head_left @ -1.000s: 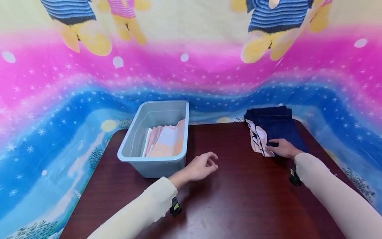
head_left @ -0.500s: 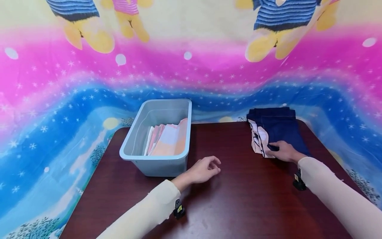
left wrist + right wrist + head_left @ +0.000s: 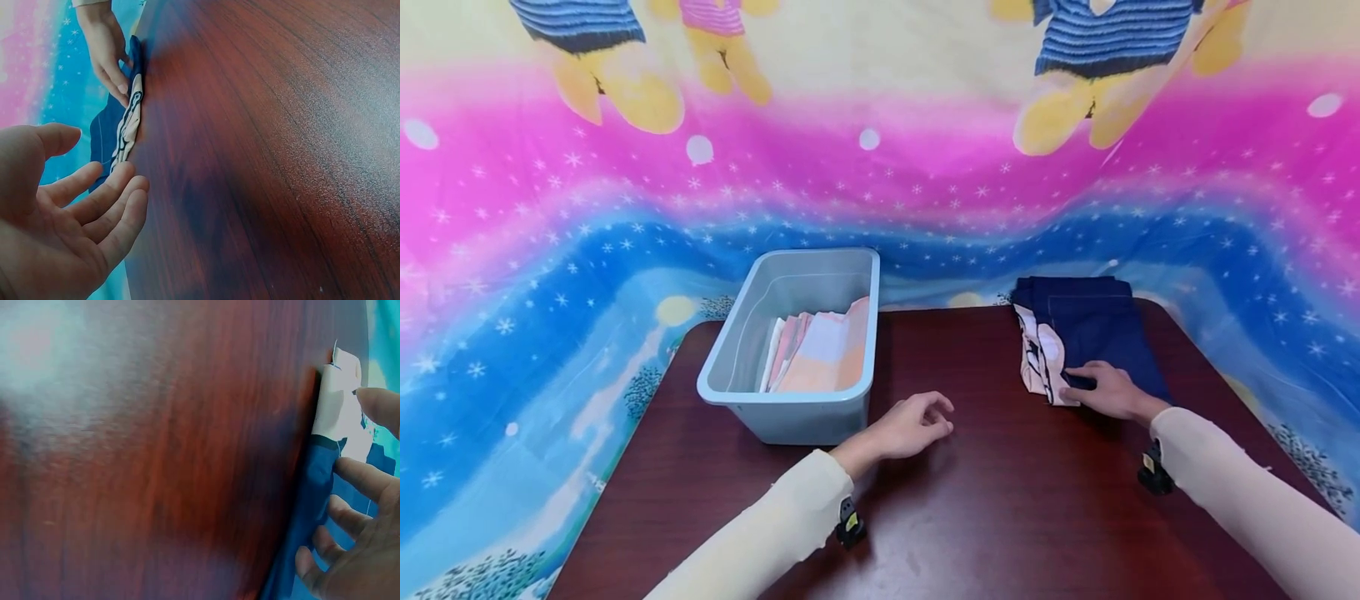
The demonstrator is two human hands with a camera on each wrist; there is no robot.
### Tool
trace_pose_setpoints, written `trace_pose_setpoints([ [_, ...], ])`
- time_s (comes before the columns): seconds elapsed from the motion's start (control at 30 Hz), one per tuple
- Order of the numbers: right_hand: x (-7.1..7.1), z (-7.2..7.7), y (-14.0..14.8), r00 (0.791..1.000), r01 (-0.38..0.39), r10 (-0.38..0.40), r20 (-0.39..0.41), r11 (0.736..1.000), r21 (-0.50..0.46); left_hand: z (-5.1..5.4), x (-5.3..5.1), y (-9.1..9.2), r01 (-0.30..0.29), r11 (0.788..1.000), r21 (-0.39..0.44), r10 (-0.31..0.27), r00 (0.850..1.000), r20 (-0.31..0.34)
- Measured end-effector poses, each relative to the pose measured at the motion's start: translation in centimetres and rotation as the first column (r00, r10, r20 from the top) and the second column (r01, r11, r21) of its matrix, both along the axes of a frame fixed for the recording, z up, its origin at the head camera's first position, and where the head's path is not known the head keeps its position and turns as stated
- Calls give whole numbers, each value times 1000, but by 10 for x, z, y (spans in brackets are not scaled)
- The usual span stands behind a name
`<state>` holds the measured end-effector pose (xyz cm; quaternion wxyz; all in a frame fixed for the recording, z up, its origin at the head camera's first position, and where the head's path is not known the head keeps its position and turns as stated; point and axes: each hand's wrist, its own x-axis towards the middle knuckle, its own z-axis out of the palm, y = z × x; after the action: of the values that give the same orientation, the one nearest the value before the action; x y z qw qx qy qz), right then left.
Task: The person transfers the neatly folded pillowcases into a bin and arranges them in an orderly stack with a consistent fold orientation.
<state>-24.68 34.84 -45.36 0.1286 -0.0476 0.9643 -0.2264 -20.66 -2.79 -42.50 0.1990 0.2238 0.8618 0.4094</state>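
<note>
On the right of the table in the head view lies a folded navy garment (image 3: 1093,321) with a pale pink, black-lined section (image 3: 1040,354) along its left side. My right hand (image 3: 1108,390) touches the near part of this garment, thumb and fingers spread apart over it. In the right wrist view, the fingers (image 3: 365,478) lie against the navy cloth (image 3: 315,481) and the thumb is by the pale section (image 3: 335,403). My left hand (image 3: 910,427) hovers over the mid-table, fingers loosely bent and holding nothing, to the right of the grey bin (image 3: 805,412).
Several folded cloths (image 3: 823,354) in white, pink and peach stand inside the bin, toward its right side. The dark red-brown table (image 3: 992,500) has rounded back corners. A patterned pink and blue curtain (image 3: 925,167) hangs behind and beside it.
The navy garment has slid slightly toward me and to the left under my right hand. My left hand has hardly moved. The head view has shifted a little.
</note>
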Motion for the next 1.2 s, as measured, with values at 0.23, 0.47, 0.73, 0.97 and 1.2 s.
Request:
trace_pose_setpoints([
  [0.23, 10, -1, -9, 1000, -17, 18, 10, 999, -38, -3, 2, -1, -16, 1000, -1, 16, 1000, 5],
  [0.47, 18, -7, -17, 1000, -28, 27, -14, 997, -69, -5, 1, 0, -18, 1000, -1, 18, 1000, 5],
  [0.73, 25, -10, -27, 998, -57, 54, -37, 994, -90, -4, 0, 2, -29, 1000, -13, 29, 1000, 3],
  [0.97, 34, -7, -38, 995, -97, 92, -48, 990, -106, -4, 0, 4, -21, 1000, -9, 21, 1000, -16],
  [1.2, 40, -2, -50, 989, -143, 136, -66, 982, -123, -3, -2, 10, -32, 999, -19, 31, 999, -23],
])
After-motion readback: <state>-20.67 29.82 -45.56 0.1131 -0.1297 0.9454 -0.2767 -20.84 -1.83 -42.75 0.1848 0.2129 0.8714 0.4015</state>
